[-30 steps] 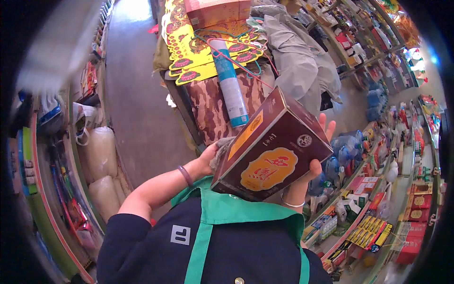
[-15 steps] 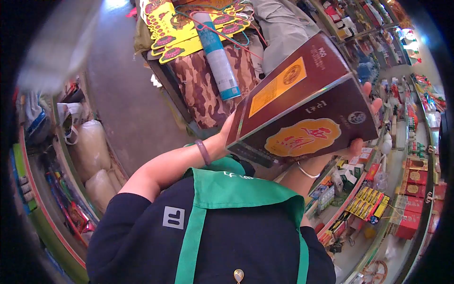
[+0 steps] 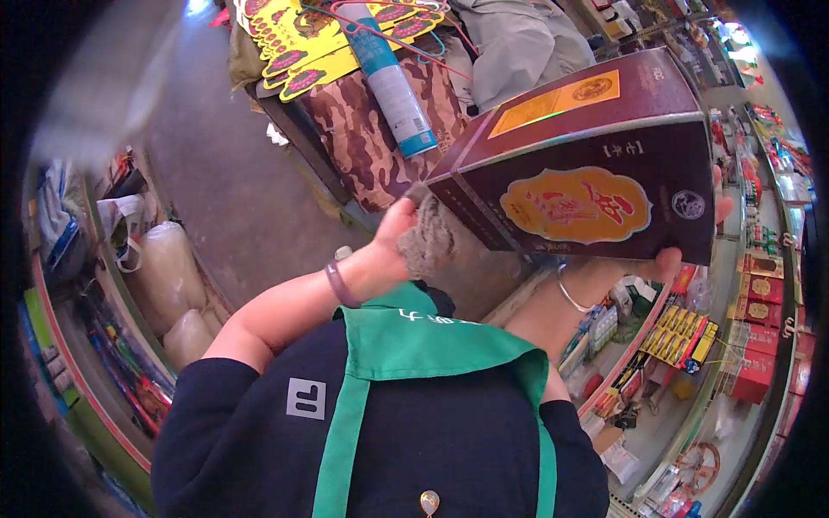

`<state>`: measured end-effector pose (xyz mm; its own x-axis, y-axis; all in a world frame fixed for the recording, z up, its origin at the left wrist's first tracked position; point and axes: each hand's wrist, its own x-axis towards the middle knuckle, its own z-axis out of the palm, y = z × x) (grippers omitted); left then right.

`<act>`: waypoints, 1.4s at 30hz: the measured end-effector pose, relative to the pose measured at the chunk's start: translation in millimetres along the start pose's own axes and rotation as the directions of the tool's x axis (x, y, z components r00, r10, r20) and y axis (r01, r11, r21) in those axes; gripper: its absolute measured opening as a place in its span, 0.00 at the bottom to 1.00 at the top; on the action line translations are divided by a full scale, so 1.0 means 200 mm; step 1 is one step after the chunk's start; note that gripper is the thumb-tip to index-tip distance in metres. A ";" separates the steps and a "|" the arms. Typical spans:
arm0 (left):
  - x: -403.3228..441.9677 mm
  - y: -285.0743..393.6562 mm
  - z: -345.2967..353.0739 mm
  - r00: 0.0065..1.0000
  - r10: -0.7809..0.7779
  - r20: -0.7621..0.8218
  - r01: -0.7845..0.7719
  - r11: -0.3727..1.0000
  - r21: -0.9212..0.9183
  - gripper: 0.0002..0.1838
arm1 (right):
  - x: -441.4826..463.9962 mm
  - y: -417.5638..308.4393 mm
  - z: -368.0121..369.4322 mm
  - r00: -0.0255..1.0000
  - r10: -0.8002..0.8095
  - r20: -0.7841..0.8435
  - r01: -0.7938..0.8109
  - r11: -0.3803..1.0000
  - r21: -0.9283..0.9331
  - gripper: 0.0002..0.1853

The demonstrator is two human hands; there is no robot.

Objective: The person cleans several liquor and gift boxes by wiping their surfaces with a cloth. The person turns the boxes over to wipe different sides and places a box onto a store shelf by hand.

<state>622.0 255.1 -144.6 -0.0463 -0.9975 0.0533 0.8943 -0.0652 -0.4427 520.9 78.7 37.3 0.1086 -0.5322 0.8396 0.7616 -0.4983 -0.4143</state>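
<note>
A dark maroon box [image 3: 596, 173] with an orange label is tilted in front of my chest, one end toward the right. My right hand [image 3: 669, 259] grips its far right end from behind and below, with the thumb at the lower edge. Closed round a crumpled grey cloth [image 3: 429, 237], my left hand [image 3: 389, 250] is beside the box's left end. The cloth is close to the box's lower left corner; whether it touches is hard to tell.
Beyond the box, a blue-and-white cylinder [image 3: 393, 86] lies on camouflage fabric [image 3: 345, 129], near yellow printed sheets [image 3: 319, 52], hangers and grey cloth [image 3: 518, 52]. Stocked shelves line both sides, with wrapped bundles [image 3: 168, 268] at the left and red boxes [image 3: 756, 363] at the right.
The box has moved right and turned so that its long side is more level. My left hand with the cloth now shows beside its left end. The view has shifted over the pile.
</note>
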 end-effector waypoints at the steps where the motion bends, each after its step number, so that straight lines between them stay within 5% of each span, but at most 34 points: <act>1: -0.01 0.03 0.00 0.996 0.093 -0.011 -0.091 0.991 0.100 0.26 | 0.00 -0.01 0.00 1.000 -0.009 -0.003 0.010 1.000 0.017 0.48; 3: -0.03 0.09 0.04 0.958 0.288 -0.008 -0.273 0.913 0.302 0.26 | 0.00 -0.04 0.01 1.000 -0.015 0.026 0.017 0.998 -0.056 0.49; 7: -0.02 0.05 0.17 0.908 0.408 -0.090 -0.365 0.879 0.306 0.26 | 0.02 -0.08 0.04 0.995 -0.029 0.097 0.047 0.981 -0.186 0.53; 9: 0.03 0.13 0.06 0.881 0.471 -0.051 -0.429 0.839 0.335 0.24 | 0.01 -0.02 0.07 0.997 -0.074 0.032 0.075 0.997 -0.023 0.55; 12: 0.03 0.19 0.09 0.939 0.100 0.327 -0.130 0.989 0.070 0.25 | 0.01 -0.01 0.12 0.993 0.108 0.044 -0.113 0.986 0.124 0.54; 15: 0.04 0.31 0.12 0.936 0.147 0.319 -0.139 0.989 -0.047 0.25 | 0.04 0.08 0.22 0.975 0.214 0.065 -0.222 0.962 0.157 0.54; 19: 0.04 0.73 0.19 0.891 0.407 0.199 -0.405 0.913 -0.052 0.23 | 0.05 0.32 0.46 0.949 0.312 -0.033 -0.308 0.946 0.099 0.50; 20: 0.01 0.79 0.34 0.819 0.553 0.155 -0.574 0.800 0.177 0.25 | 0.06 0.41 0.48 0.931 0.354 -0.087 -0.343 0.931 0.124 0.46; 21: -0.05 0.93 0.41 0.846 0.451 0.284 -0.524 0.799 0.294 0.27 | 0.08 0.51 0.49 0.909 0.394 -0.138 -0.374 0.915 0.150 0.42; 23: -0.10 1.14 0.60 0.783 0.595 0.181 -0.621 0.732 0.281 0.28 | 0.17 0.73 0.36 0.799 0.594 -0.094 -0.565 0.795 0.220 0.36; 24: -0.15 1.26 0.66 0.798 0.510 0.321 -0.592 0.762 0.264 0.28 | 0.22 0.79 0.45 0.719 0.691 -0.069 -0.659 0.711 0.245 0.34; 25: -0.20 1.37 0.71 0.785 0.418 0.458 -0.563 0.789 0.245 0.28 | 0.30 0.90 0.55 0.772 0.532 -0.347 -0.587 0.806 -0.072 0.30; 27: -0.31 1.56 0.78 0.805 0.534 0.259 -0.593 0.729 0.342 0.29 | 0.38 1.12 0.74 0.792 0.506 -0.341 -0.562 0.823 -0.084 0.29; 29: -0.35 1.68 0.85 0.777 0.513 0.365 -0.621 0.719 0.311 0.29 | 0.41 1.26 1.03 0.740 0.518 -0.430 -0.591 0.805 -0.049 0.29; 33: -0.43 1.91 0.83 0.796 0.544 0.267 -0.606 0.724 0.331 0.29 | 0.46 1.82 0.83 0.816 0.518 -0.255 -0.517 0.853 0.077 0.24; 37: -0.48 2.01 0.87 0.771 0.607 0.193 -0.636 0.713 0.297 0.29 | 0.33 2.22 0.76 0.782 0.445 -0.436 -0.501 0.866 -0.015 0.24; 39: -0.52 2.04 0.88 0.785 0.586 0.202 -0.620 0.738 0.267 0.29 | 0.27 2.37 0.69 0.722 0.477 -0.501 -0.531 0.847 0.040 0.23; 40: -0.55 2.09 0.85 0.760 0.647 0.061 -0.626 0.705 0.333 0.29 | 0.24 2.43 0.63 0.705 0.524 -0.477 -0.541 0.833 0.115 0.24; 42: -0.61 2.16 0.78 0.785 0.607 0.121 -0.602 0.703 0.378 0.29 | 0.22 2.51 0.55 0.669 0.615 -0.416 -0.560 0.786 0.261 0.24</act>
<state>1083.2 352.7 -201.8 0.5608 -0.8194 -0.1186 0.8249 0.5653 -0.0052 978.0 -119.9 -94.6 0.2755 -0.9477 0.1611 0.7048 0.0852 -0.7043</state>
